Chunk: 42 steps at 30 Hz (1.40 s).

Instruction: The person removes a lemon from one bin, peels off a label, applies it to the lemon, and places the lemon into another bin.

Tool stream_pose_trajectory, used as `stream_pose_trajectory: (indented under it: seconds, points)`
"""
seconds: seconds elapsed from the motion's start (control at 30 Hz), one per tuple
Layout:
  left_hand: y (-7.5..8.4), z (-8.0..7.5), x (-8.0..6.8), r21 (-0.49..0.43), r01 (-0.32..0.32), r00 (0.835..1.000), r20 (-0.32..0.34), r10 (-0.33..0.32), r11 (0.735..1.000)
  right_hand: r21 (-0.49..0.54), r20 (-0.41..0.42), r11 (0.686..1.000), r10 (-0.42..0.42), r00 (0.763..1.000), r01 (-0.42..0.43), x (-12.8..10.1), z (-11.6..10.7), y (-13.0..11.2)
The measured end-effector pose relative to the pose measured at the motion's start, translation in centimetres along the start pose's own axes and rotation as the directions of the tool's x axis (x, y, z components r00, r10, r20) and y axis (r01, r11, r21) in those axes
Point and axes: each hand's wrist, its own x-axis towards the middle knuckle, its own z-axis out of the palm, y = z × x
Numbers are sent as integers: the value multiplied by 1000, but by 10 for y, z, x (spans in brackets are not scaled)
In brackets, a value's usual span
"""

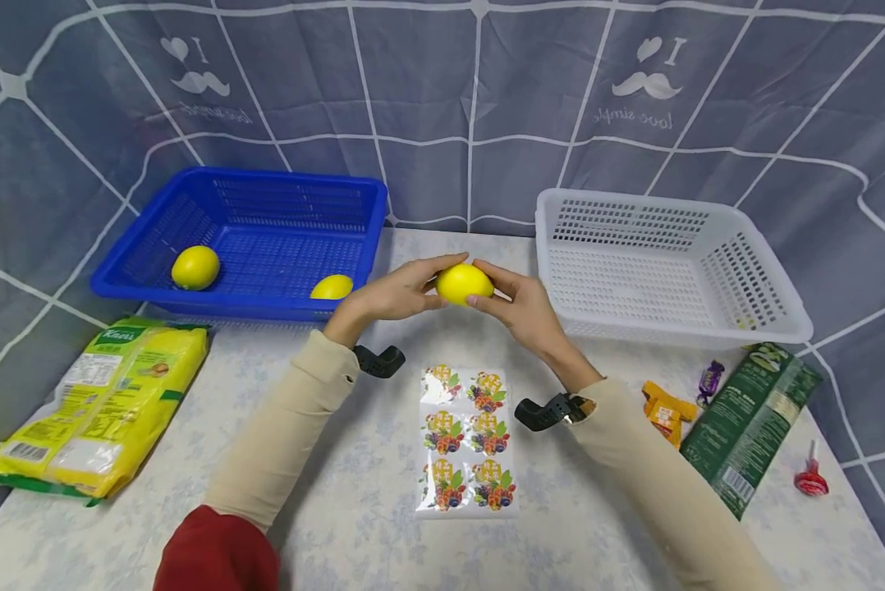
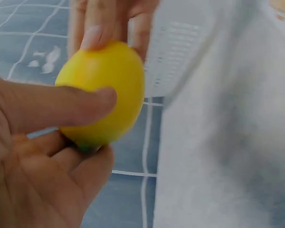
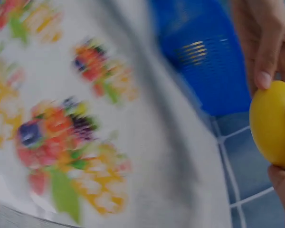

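Between both hands, above the table, is a yellow lemon (image 1: pixel 465 284). My left hand (image 1: pixel 400 287) pinches its left end; in the left wrist view the thumb (image 2: pixel 80 105) lies across the lemon (image 2: pixel 126 90) with fingers beneath it. From the other side my right hand (image 1: pixel 522 308) grips it with thumb and fingertips. Below the hands lies a sheet of fruit stickers (image 1: pixel 466 443), printed in two columns. Two more lemons, one at the left (image 1: pixel 195 268) and one at the front right (image 1: pixel 332 287), sit in the blue basket (image 1: pixel 287 308).
A white basket (image 1: pixel 679 328) stands at the back right. The yellow Knorr bag (image 1: pixel 103 410) lies at the left. On the right are a green packet (image 1: pixel 753 423), an orange wrapped sweet (image 1: pixel 666 413), a purple sweet (image 1: pixel 710 382) and a red lollipop (image 1: pixel 811 480). A grey curtain (image 1: pixel 428 98) hangs behind.
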Motion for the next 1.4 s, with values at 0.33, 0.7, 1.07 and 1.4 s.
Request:
stream_pose_trajectory:
  seconds: [0.33, 0.7, 1.07, 1.4]
  points:
    - [-26, 28, 0, 127, 70, 998, -7, -69, 989, -25, 50, 995, 98, 994, -97, -11, 9, 30]
    - [-42, 38, 0, 47, 112, 993, 29, -113, 993, -23, 85, 994, 109, 990, -108, -15, 10, 48]
    - [-44, 36, -1, 82, 126, 992, 23, -128, 989, -440, 103, 887, 203, 974, -138, -47, -4, 31]
    - [-45, 36, -1, 110, 136, 990, 14, -139, 984, -576, 288, 812, 96, 953, 92, -75, 1, 30]
